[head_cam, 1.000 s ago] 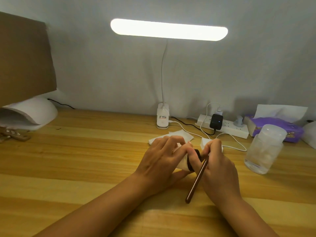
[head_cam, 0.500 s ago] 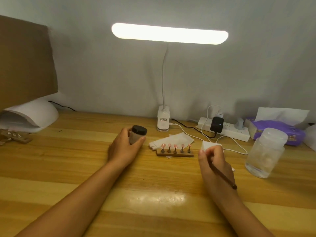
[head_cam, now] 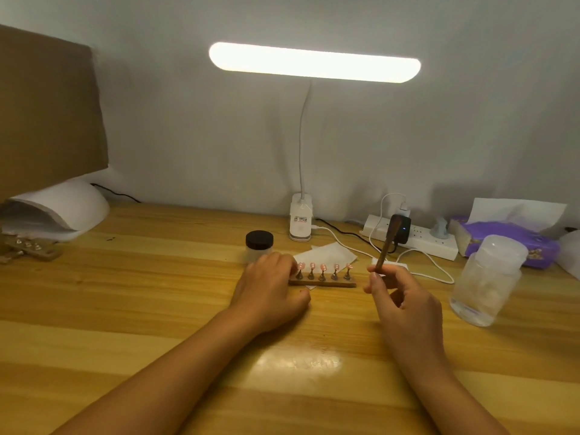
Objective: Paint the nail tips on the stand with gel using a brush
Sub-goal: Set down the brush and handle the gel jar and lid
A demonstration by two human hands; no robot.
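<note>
Nearest, two bare forearms reach in over the wooden table. Left hand rests palm-down at the left end of the stand, fingers loosely bent, fingertips at or touching that end; contact cannot be told for sure, and it grips nothing that shows. Right hand is raised just right of the stand, thumb and fingers pinching the brush, which tilts up and away; its far end is blurred, bristles not readable. Stand lies between the hands: a low brown bar with five pink tips upright in a row. Beneath and behind it, white paper. Behind the left hand, a jar with black lid on, close to the fingers. Right, near the brush hand, a clear plastic bottle. Farther back: lamp base, white cable, power strip with black plug, purple tissue pack. Far left: white curing lamp, cardboard above it.
</note>
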